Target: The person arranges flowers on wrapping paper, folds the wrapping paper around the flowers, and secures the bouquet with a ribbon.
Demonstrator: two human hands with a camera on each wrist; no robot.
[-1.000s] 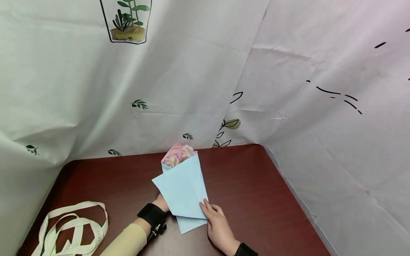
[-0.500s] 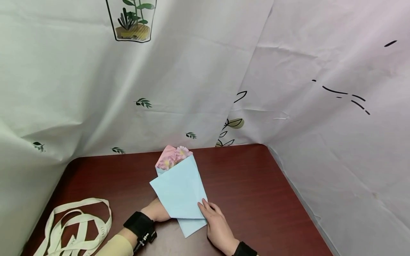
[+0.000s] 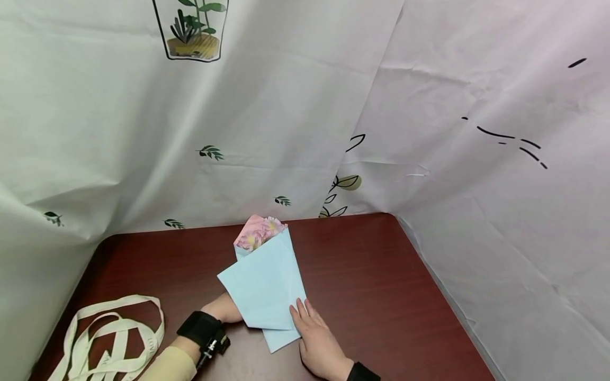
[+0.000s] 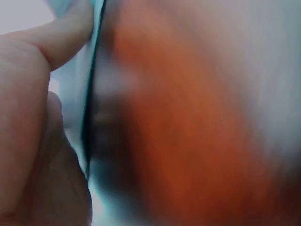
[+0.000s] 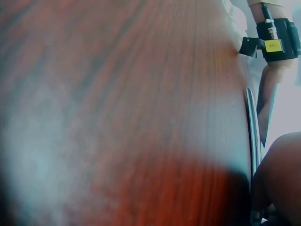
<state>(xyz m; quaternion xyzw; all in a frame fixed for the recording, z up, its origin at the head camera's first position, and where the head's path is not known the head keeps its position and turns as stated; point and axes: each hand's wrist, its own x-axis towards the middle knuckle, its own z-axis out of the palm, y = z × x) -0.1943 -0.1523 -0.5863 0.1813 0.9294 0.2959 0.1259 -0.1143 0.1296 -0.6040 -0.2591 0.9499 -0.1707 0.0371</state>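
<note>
A bouquet of pink and white flowers [image 3: 259,234] lies at the middle of the table, wrapped in light blue paper [image 3: 262,291] with a pink inner face at the top. My left hand [image 3: 225,308] reaches under the left flap, its fingers hidden from the head view. In the left wrist view its bent thumb and fingers [image 4: 56,106] hold the paper at an edge. My right hand [image 3: 320,341] rests with straight fingers on the paper's lower right edge. Its own wrist view shows only part of that hand, beside the paper [image 5: 286,115].
A loosely coiled cream ribbon [image 3: 125,333] with printed letters lies on the left of the dark red-brown table [image 3: 371,296]. White printed cloth [image 3: 286,106] hangs behind the table and along its sides. A black wrist strap [image 3: 200,328] with a camera sits on my left wrist.
My left hand has shifted left, partly out from under the flap, and the flap's corner has moved a little left and down. My right hand has slid slightly left, its fingers now straighter.
</note>
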